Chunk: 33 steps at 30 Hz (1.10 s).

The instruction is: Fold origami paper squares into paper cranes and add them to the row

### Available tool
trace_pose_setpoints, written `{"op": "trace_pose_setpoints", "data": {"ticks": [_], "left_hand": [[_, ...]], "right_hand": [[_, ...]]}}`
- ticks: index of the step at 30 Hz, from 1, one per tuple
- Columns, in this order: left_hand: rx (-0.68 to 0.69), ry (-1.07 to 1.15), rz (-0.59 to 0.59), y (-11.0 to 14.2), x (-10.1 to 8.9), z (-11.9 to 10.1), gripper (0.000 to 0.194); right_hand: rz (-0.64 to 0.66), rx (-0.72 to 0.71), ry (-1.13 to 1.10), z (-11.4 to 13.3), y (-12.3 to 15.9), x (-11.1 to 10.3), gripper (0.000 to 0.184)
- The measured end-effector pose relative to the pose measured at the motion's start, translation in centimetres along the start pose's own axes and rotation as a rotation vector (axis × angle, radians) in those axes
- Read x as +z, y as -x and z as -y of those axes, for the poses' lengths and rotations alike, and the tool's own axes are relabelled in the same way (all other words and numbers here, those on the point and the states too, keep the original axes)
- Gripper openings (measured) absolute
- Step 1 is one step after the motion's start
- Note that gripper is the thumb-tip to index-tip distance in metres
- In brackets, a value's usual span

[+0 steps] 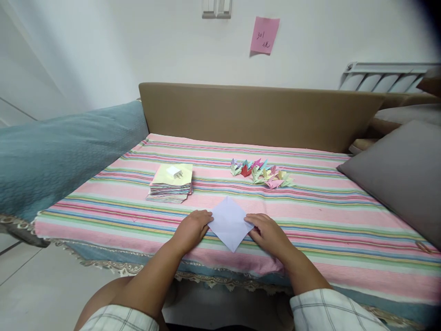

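Note:
A pale lavender square of paper (230, 225) lies turned like a diamond on the striped cloth, close to its front edge. My left hand (193, 230) grips the paper's left corner, fingers closed at the edge. At the opposite corner, my right hand (268, 233) pinches the paper between thumb and fingers. Beyond the sheet sits a cluster of several folded paper cranes (263, 174) in pink, red, green, yellow and blue. To the left rises a stack of coloured paper squares (170, 189), with a white plug adapter (174, 172) on its yellow top sheet.
The pink striped cloth (310, 216) covers a sofa seat. A brown backrest (248, 115) runs behind it, a blue-covered armrest (69, 147) stands left, and a grey cushion (399, 174) leans at right. A pink sticky note (264, 36) hangs on the wall.

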State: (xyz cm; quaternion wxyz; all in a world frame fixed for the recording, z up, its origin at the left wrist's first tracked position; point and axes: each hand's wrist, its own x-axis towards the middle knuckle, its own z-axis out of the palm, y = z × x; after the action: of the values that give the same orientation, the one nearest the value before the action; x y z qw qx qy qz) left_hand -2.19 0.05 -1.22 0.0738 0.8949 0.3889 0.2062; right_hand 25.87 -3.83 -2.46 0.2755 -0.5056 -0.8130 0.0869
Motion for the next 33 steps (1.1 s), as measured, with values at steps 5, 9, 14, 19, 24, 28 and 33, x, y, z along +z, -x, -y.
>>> {"op": "trace_pose_setpoints", "data": {"ticks": [5,9,14,19,24,28,33], "left_hand": [[-0.182,0.228,-0.126,-0.6,-0.4,-0.2,0.019],[-0.364,0.613,-0.269,-1.3,-1.7,-1.0,0.021],[-0.419,1.207,-0.336,-2.4,-3.0,-3.0,0.029],[-0.655,1.309,-0.323,-3.0,-2.2,-3.8,0.038],[-0.752,1.085,-0.253,-3.0,0.0,-2.6,0.035],[-0.753,0.936,-0.24,-2.9,0.9,-1.9,0.032],[-0.702,0.81,-0.226,-2.8,1.1,-1.5,0.03]], "right_hand": [[-0.149,0.036,-0.056,0.0,-0.3,-0.1,0.022],[-0.283,0.166,-0.216,0.9,-0.2,-1.5,0.024],[-0.308,0.377,-0.679,2.2,0.1,-2.4,0.032],[-0.322,0.499,-0.822,1.6,-0.5,-1.2,0.043],[-0.316,0.453,-0.325,1.2,-0.8,0.0,0.036],[-0.224,0.108,0.012,3.2,-0.7,0.9,0.025],[-0.065,0.008,0.107,4.8,-0.7,2.3,0.028]]}}
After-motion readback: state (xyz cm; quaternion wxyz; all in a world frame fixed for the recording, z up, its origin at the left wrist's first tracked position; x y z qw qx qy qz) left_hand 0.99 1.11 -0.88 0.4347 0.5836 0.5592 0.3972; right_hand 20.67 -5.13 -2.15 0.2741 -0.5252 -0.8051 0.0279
